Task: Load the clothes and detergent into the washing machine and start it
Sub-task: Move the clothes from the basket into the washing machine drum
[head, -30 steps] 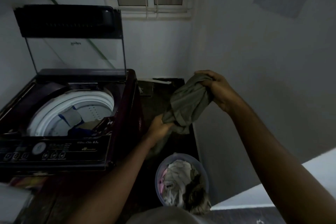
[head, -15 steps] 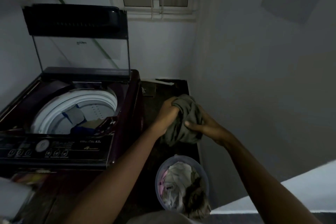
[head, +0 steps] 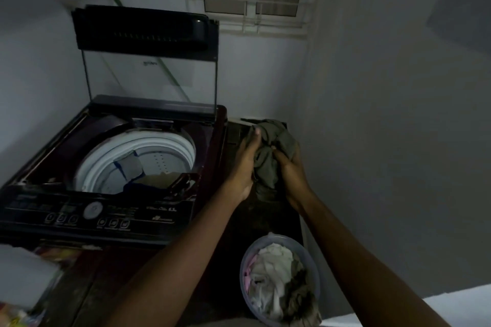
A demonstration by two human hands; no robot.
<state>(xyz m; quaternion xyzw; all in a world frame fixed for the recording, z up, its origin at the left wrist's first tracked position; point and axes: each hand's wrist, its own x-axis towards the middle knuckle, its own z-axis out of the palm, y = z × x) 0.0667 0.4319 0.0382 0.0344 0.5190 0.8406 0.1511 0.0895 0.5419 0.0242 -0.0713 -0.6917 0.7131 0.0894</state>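
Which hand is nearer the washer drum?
Left. The left hand grips the olive garment on the side facing the drum; the right hand grips its far side, farther right.

on my feed both arms run in uncovered: the left forearm and right forearm show no sleeve up to the frame edge; left hand and right hand are bare; a sliver of grey cloth at the bottom, possibly a top.
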